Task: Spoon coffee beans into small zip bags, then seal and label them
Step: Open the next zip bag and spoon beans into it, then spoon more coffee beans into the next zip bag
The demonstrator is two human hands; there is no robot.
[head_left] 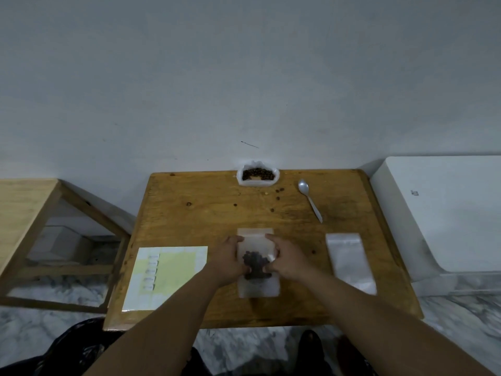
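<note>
The small zip bag (258,263) lies flat in the middle of the wooden table (206,213), with a clump of coffee beans (254,264) inside it around its middle. Both hands are on it: the left hand (229,260) grips the left edge, the right hand (287,260) grips the right edge, fingers curled onto the plastic. Off to the right lies a stack of empty bags (349,260), well apart from the hands. A label sheet (165,275) lies on the left. At the back edge there's a white container of beans (257,175), a few loose beans (279,190) beside it, and a spoon (310,199) lying unused.
</note>
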